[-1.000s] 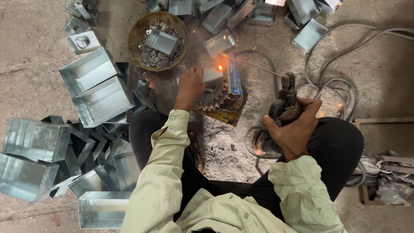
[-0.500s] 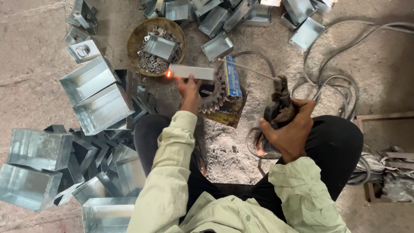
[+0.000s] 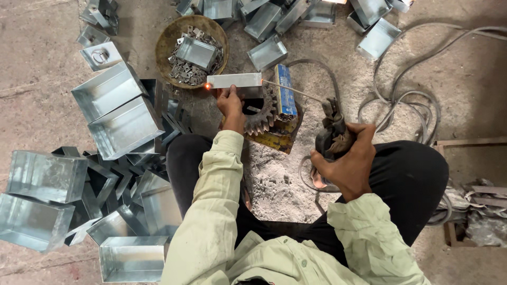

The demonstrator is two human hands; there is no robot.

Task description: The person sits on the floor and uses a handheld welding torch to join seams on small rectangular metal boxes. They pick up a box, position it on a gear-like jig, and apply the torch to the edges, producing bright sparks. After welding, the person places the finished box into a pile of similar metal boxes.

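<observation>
Dusty concrete floor carried everything; the person sat on it. Since a second ago the spark had moved: then it burned by the gear, with the box low; now the left hand had the galvanised box lifted and turned flat at 12 o'clock, fingers pinching its lower edge, one orange hot spot glowing at its left end. Looked like a fresh tack cooling. Right hand, fingers clenched around the electrode holder, kept the rod touching the box's right end. Count: one gear, one basket of clips, about twelve boxes stacked at 9 o'clock, some eight more at 12–1.
</observation>
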